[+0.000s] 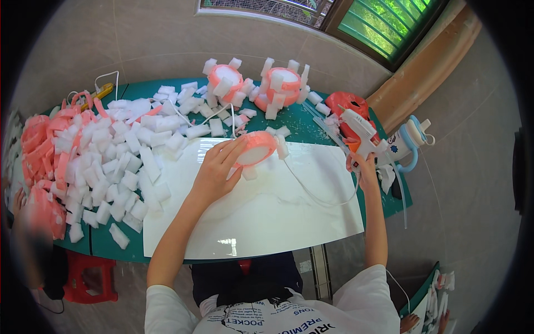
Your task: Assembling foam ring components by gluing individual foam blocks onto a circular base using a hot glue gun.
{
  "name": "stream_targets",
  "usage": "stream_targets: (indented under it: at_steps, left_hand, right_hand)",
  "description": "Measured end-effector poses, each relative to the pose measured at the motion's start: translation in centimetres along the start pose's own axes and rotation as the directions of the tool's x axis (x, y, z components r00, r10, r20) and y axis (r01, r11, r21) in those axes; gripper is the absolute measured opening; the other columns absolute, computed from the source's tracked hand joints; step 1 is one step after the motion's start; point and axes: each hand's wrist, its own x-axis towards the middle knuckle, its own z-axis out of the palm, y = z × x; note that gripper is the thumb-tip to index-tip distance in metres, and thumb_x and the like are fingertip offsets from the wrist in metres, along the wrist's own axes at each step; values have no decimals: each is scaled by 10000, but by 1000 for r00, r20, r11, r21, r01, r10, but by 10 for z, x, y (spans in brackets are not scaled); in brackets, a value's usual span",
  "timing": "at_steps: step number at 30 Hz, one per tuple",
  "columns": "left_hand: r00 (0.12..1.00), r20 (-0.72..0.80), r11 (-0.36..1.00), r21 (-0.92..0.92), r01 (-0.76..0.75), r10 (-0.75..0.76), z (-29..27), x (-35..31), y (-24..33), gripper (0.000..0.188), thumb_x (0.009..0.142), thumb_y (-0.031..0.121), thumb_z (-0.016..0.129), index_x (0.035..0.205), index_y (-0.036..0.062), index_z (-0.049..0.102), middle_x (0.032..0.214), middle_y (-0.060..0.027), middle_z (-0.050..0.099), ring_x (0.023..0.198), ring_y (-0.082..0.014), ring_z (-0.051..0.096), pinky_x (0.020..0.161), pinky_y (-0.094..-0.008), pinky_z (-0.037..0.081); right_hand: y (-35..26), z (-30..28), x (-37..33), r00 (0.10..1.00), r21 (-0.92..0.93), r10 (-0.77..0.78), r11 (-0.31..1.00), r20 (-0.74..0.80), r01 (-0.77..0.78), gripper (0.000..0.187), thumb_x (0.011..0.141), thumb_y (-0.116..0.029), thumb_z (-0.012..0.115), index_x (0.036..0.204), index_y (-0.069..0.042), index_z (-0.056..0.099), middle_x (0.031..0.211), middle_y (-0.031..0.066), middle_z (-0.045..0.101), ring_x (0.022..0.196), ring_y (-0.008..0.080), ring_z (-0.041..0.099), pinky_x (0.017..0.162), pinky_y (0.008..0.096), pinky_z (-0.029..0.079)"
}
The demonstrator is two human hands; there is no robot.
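Note:
My left hand (pixel 218 168) holds a round pink foam piece (pixel 258 146) with a white face over the white board (pixel 300 222). Its fingers lie over the pink rim, with the thumb at the lower edge. Small white foam blocks (pixel 282 148) stick out from the piece's right side, and another shows below it. In my right hand (pixel 364 168) is a white hot glue gun (pixel 357 127) with orange parts, raised at the board's right side with its nozzle pointing away from me. A pale cable crosses the board between the hands.
White foam blocks (pixel 119 161) lie heaped on the green table (pixel 130 251) at left, beside pink foam pieces (pixel 41 145). Two block-studded pink rounds (pixel 225 78) stand at the back. A red bag (pixel 347 103) and a white-and-blue bottle (pixel 409 142) are right. Another person (pixel 33 239) sits left.

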Motion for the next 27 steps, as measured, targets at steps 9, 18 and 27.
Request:
stream_targets:
  at_steps: [9, 18, 27]
  left_hand:
    - [1000, 17, 1000, 0, 18, -18, 0, -2, 0, 621, 709, 92, 630, 1286, 68, 404, 1322, -90, 434, 1161, -263, 429, 972, -384, 317]
    - [998, 60, 999, 43, 19, -22, -1, -4, -1, 617, 720, 107, 627, 1291, 72, 395, 1345, -81, 411, 1188, -237, 414, 991, -404, 266]
    - [997, 65, 998, 57, 33, -37, -1, -4, -1, 604, 717, 50, 592, 1291, 85, 408, 1347, -72, 410, 1181, -205, 424, 978, -394, 260]
  right_hand:
    - [-34, 57, -39, 963, 6, 70, 997, 261, -74, 320, 743, -65, 581, 1046, 33, 547, 952, 96, 610, 492, 95, 470, 419, 222, 340]
    - [-28, 101, -52, 910, -51, 214, 976, 356, -210, 351, 758, -43, 591, 1091, 16, 495, 908, 68, 601, 486, 80, 461, 391, 218, 341]
    - [-20, 110, -43, 919, -9, 185, 981, 348, -194, 210, 707, -15, 556, 913, 20, 538, 771, 69, 572, 418, 84, 417, 363, 227, 285]
